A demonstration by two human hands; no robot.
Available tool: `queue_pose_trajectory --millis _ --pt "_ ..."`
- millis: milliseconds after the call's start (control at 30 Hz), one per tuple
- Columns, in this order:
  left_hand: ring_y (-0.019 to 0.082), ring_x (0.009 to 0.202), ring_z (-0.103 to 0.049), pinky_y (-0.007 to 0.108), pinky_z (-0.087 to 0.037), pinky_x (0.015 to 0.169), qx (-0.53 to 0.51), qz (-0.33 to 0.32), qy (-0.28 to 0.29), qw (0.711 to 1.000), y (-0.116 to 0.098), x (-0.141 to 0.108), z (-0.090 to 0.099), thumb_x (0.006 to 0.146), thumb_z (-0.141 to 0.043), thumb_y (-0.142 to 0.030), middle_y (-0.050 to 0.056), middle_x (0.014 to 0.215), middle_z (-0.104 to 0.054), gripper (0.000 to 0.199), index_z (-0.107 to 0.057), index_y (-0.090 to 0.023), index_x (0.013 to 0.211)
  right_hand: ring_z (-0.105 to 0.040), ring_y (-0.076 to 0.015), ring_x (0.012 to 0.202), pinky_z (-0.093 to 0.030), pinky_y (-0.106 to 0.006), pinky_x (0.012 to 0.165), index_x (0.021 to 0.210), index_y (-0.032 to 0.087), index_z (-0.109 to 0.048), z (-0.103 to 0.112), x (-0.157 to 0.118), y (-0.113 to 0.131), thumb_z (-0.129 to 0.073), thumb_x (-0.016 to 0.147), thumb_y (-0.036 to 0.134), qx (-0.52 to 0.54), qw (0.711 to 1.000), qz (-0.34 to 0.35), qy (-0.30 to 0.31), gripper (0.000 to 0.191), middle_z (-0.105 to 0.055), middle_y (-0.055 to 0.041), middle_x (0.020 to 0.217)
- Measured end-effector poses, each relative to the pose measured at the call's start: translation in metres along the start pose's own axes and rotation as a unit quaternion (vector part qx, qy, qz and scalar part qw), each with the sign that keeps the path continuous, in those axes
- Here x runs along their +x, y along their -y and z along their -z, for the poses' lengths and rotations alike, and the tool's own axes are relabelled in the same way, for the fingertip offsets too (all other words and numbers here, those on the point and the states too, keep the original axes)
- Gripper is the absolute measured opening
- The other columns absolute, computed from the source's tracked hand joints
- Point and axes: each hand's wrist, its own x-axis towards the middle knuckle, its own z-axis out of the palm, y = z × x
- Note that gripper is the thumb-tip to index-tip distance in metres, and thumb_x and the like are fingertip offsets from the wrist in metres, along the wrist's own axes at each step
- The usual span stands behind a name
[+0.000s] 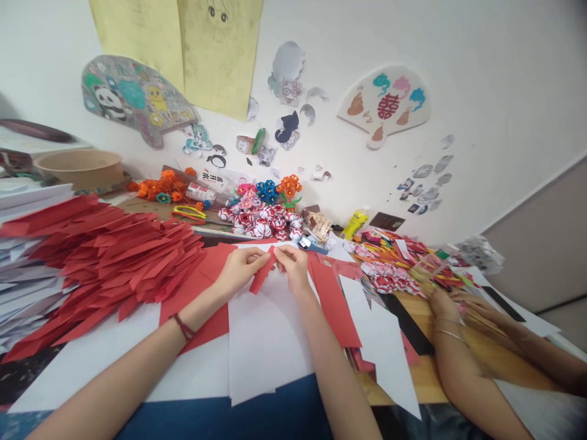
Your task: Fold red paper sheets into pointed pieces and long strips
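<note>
Between my two hands is a narrow folded strip of red paper [262,278], held above white sheets. My left hand [241,269] pinches its upper left side with thumb and forefinger. On its top end, the fingers of my right hand [293,263] are closed as well. Beneath them lie loose white sheets of paper [270,342] and larger red sheets [197,293]. To the left spreads a big pile of folded red paper pieces [114,250]. Further red paper [334,299] lies right of my right forearm.
Red-and-white paper flowers [266,221] and coloured flowers [268,192] stand along the wall. A yellow bottle [355,223] and a watch [304,243] are behind my hands. Folded white papers [18,287] are stacked far left. A co-worker's hands [444,304] work at the right.
</note>
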Motion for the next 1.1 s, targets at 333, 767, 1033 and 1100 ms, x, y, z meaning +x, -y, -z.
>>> queue_pose_trajectory --millis 333,767,1033,1100 --pt "0.017 0.065 -0.062 0.025 -0.048 0.059 0.034 0.016 0.003 0.999 -0.003 -0.002 0.002 0.072 -0.065 -0.054 0.006 0.070 -0.069 0.042 -0.069 -0.012 0.078 -0.038 -0.0076 0.042 -0.028 -0.023 0.045 0.072 0.016 -0.066 -0.001 0.000 0.002 -0.068 0.075 0.039 -0.004 1.000 -0.013 -0.016 0.023 -0.045 0.0057 0.046" --pt "0.018 0.065 -0.064 0.023 -0.045 0.056 0.032 0.011 -0.054 0.998 0.004 0.000 0.005 0.074 -0.065 -0.048 0.006 0.073 -0.072 0.036 -0.070 -0.014 0.086 -0.041 -0.0079 0.042 -0.030 -0.023 0.043 0.070 0.015 -0.068 -0.003 0.001 0.004 -0.073 0.069 0.042 -0.019 0.999 -0.041 0.006 0.027 -0.049 0.0038 0.047" --pt "0.017 0.063 -0.062 0.024 -0.045 0.056 0.045 0.008 -0.047 0.998 0.009 0.001 0.004 0.076 -0.064 -0.049 0.006 0.071 -0.070 0.036 -0.069 -0.014 0.086 -0.041 -0.0080 0.042 -0.030 -0.023 0.044 0.067 0.015 -0.067 -0.003 0.001 0.005 -0.073 0.069 0.041 -0.025 0.999 -0.042 0.005 0.027 -0.049 0.0036 0.047" --pt "0.016 0.062 -0.062 0.024 -0.046 0.056 0.042 0.003 -0.041 0.998 0.008 0.001 0.004 0.076 -0.064 -0.049 0.005 0.070 -0.070 0.037 -0.069 -0.014 0.086 -0.041 -0.0078 0.042 -0.030 -0.023 0.043 0.067 0.015 -0.067 -0.003 0.001 0.005 -0.073 0.069 0.040 -0.020 0.999 -0.043 0.006 0.026 -0.051 0.0033 0.048"
